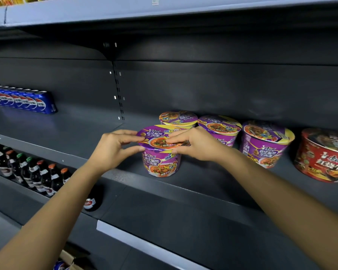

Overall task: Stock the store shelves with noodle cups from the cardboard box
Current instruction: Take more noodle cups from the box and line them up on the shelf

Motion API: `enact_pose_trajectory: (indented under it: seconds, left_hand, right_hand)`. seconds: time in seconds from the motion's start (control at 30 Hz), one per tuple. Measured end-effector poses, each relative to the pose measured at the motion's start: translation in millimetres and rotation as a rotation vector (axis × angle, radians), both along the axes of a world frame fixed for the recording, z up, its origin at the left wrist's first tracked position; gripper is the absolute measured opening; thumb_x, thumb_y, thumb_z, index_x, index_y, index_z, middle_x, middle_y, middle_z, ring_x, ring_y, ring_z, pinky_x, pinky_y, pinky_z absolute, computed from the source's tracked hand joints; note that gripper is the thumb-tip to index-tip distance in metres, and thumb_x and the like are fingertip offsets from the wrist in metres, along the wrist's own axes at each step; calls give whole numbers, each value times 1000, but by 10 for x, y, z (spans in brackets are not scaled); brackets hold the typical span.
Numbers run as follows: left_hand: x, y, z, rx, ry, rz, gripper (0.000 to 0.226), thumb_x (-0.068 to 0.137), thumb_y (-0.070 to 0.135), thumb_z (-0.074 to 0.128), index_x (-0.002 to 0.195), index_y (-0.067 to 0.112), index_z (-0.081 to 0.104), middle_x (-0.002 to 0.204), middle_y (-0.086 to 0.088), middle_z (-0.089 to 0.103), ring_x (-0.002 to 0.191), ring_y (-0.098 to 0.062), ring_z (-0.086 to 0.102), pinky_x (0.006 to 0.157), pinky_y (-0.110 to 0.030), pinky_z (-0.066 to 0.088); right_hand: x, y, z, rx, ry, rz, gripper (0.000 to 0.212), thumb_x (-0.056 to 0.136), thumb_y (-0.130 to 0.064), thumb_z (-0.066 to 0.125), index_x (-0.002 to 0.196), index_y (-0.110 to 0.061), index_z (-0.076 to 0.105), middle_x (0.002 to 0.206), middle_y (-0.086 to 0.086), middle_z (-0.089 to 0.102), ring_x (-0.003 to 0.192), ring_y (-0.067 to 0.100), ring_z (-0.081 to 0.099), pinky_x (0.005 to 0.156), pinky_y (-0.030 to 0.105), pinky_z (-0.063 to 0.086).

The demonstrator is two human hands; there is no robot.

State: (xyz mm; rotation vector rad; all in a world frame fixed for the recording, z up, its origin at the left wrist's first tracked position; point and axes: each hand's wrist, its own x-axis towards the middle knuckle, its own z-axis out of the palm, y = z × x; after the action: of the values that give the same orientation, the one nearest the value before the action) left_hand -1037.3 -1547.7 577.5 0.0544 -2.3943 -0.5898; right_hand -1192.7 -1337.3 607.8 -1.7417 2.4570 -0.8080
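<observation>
Head view: left hand (113, 148) and right hand (198, 146) pinch noodle cup (161, 162).

Front purple noodle cup (161, 162): brand 康师傅 in white on lid + side, w/ flavour 老坛酸菜牛肉面 under it in both places. Teal badge beside the name, chars too small to read. Purple noodle cup further right (265, 152): same 康师傅 / 老坛酸菜牛肉面 on its side; small print panel on its flank, illegible. Rear purple noodle cups (179, 118): lid print blurred. Red noodle cup (323, 162): 康师傅, then 红烧牛肉, last char cut by the frame edge. Blue Pepsi cans (25, 101): globe logo + 可乐 on each. Dark bottle (90, 204), shelf below: round red/white label, letters unclear. Price tag (155, 1) on top shelf edge: unreadable.
</observation>
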Motion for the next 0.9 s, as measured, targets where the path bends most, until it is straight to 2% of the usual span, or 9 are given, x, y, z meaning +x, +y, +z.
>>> enact_pose_trajectory:
  seconds: [0.13,0.4,0.57,0.73,0.9]
  left_hand:
    - [-14,17,-3,-8,29,4,40,69,39,71,102,16,75,106,6,62,99,27,48,92,1,34]
    - [-38,15,29,34,16,-6,43,68,41,72,103,17,74,108,5,64,98,21,53,92,-7,43]
    - [-25,17,-8,80,9,-10,42,68,40,72,105,19,73,110,5,64,100,17,55,92,-9,45]
    - [-27,11,14,95,3,-4,42,67,41,72,103,21,74,110,1,66,99,9,58,94,-17,48]
    - [-31,8,35,62,-10,3,44,67,41,72,102,17,74,109,2,66,96,18,55,91,-9,46]
  right_hand:
    - [-24,4,-9,4,-37,21,40,86,-24,69,125,-24,61,135,-7,55,131,7,43,114,37,30]
    - [-29,7,-34,-26,-57,-7,40,85,-28,69,124,-28,61,133,-10,56,131,5,42,116,45,26]
    - [-2,15,-19,-22,-49,-16,41,85,-28,69,125,-27,60,134,-8,56,131,6,43,115,41,28]
    - [0,0,-35,-10,-51,-36,41,85,-31,68,126,-30,60,138,-8,52,133,9,41,115,47,24]
    - [20,21,-25,0,-57,-26,42,87,-28,66,128,-27,58,140,-9,50,134,7,39,116,45,24]
